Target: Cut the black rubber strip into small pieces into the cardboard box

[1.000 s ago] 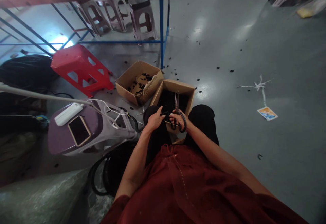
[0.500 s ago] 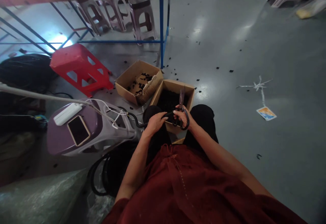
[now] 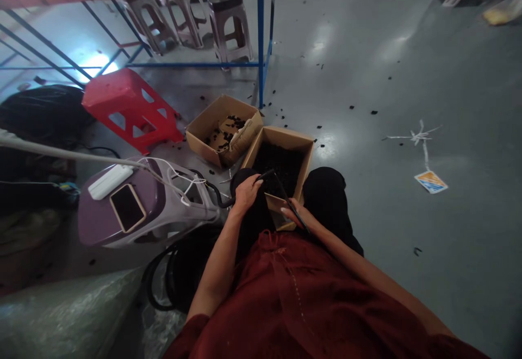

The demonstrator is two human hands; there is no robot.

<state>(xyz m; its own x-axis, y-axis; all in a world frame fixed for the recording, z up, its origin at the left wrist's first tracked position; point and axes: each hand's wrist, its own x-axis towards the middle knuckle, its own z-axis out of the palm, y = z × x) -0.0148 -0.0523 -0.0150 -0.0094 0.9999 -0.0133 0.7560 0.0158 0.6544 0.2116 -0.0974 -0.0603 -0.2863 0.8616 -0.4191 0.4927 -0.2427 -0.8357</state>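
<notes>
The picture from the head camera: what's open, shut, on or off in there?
Scissors: edge-on, open or shut unclear
Left hand: closed on black strip
Right hand: closed on scissors
Left box: open
Right box: open
Phone: face up, screen dark

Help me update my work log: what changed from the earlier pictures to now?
The right hand let go of the black strip and drew back toward the lap. Its scissors swung from pointing away to leaning left, tips near the strip's end. The left hand still holds the strip; both cardboard boxes and the phone stayed put.
</notes>
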